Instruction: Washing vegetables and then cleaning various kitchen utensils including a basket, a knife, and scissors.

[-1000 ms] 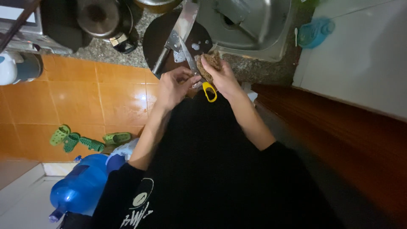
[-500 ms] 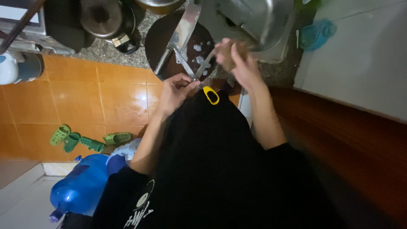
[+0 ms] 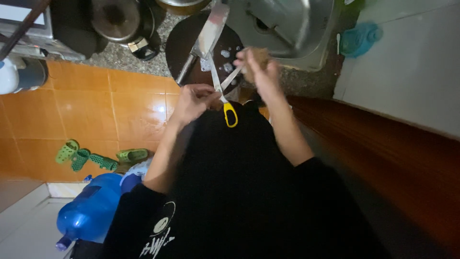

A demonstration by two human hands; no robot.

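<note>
A: What is in hand right now?

B: The left hand has its grip closed on a pair of scissors with yellow handles; the blades stand open and point up toward the sink. The right hand has its grip closed around a small brown lump, lifted above the edge of the surface, just beside the blade tips. I judge this a trimming step.

A: What does the next move call for?

B: Likely bringing the lump between the blades, fingers kept off the edges. The lump is blurred, so I cannot tell what it is.

A: Any packages or labels?

B: None readable. A big blue water jug lies low at the left, green sandals on the orange floor, and a cleaver rests on the dark round board.
</note>
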